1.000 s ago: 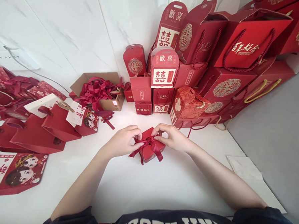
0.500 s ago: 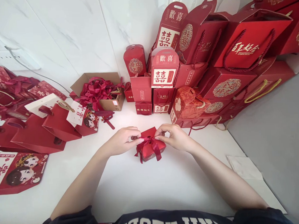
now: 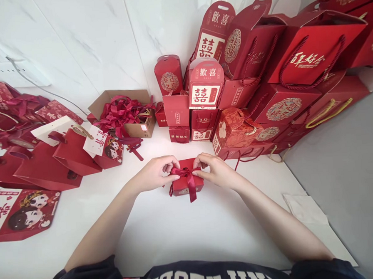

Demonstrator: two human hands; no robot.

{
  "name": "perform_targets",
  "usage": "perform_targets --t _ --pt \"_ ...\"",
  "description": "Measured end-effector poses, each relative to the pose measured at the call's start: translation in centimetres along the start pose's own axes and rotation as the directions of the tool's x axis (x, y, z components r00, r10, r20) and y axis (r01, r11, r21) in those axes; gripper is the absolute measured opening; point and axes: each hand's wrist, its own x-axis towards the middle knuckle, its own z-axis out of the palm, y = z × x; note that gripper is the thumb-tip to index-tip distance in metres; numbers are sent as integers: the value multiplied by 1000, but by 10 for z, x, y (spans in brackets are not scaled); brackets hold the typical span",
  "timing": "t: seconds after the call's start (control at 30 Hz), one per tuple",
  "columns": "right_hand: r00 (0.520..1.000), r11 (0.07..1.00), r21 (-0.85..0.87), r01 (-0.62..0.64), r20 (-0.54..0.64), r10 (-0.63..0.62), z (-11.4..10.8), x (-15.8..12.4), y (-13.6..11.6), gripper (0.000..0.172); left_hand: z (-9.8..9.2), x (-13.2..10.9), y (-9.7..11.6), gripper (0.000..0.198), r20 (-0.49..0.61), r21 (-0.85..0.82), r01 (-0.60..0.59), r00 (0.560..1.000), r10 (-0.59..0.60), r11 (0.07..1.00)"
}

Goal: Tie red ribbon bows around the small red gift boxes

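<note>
A small red gift box (image 3: 182, 186) stands on the white table in front of me. Across its top lies a dark red ribbon (image 3: 192, 188) tied in a bow, with one tail hanging down the front. My left hand (image 3: 158, 173) pinches the bow's left loop between thumb and fingers. On the other side my right hand (image 3: 216, 171) pinches the right loop close to the knot. The back of the box rises as a plain red flap behind the bow. Parts of the loops are hidden under my fingers.
A cardboard box (image 3: 138, 131) of loose red ribbons stands at the back left. Several red gift boxes (image 3: 38, 166) line the left side. Stacked red boxes with rope handles (image 3: 310, 52) fill the back right beside a grey panel (image 3: 346, 147). White paper (image 3: 305, 208) lies at right.
The gift box has turned slightly so its front faces me more squarely. The bow's loops look fuller, and the front tail hangs straighter. Both hands keep their pinch.
</note>
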Motion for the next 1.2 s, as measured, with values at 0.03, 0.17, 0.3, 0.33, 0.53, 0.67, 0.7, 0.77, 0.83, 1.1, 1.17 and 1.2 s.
perform_targets --t 0.03,0.17,0.3,0.33,0.53,0.67,0.7,0.77,0.83,1.1,1.17,1.2 --pt "1000 1000 -6 14 1 -14 0 0 0 6 1 0 0 16 -7 -1 -12 1000 12 1000" --pt "998 998 -3 69 -11 -69 0 -1 -2 7 1 1 -2 15 -16 20 -9 1000 9 1000" --pt "996 996 -3 91 -23 -91 -1 -2 -5 11 0 1 -6 19 -12 36 -3 1000 3 999" --pt "995 996 -8 93 -22 -93 -2 -2 -5 12 0 1 -7 21 -12 38 -1 1000 1 999" --pt "994 993 -55 109 -10 -109 -2 -3 -8 15 0 1 -7 23 14 1 44 999 -44 999" --pt "992 990 -70 124 -12 -126 -3 -3 -9 19 0 0 -7 27 17 -56 64 998 -63 996" --pt "992 989 -75 126 -12 -127 -3 -3 -10 19 0 0 -7 29 4 -65 64 998 -64 996" --pt "992 989 -82 127 -10 -128 -4 -4 -10 17 1 0 -8 32 -21 -72 63 998 -64 995" --pt "992 989 -82 126 -8 -127 -4 -4 -10 15 1 0 -9 30 -8 -82 74 997 -75 994" --pt "994 990 -85 113 -5 -114 -4 -4 -10 15 2 2 -6 22 53 -60 24 998 -21 998" --pt "993 989 -91 118 -9 -119 -5 -4 -11 16 2 1 -5 24 85 -72 21 996 -15 997" --pt "992 988 -89 124 -11 -126 -6 -4 -12 16 2 1 -5 25 105 -90 32 994 -22 995"
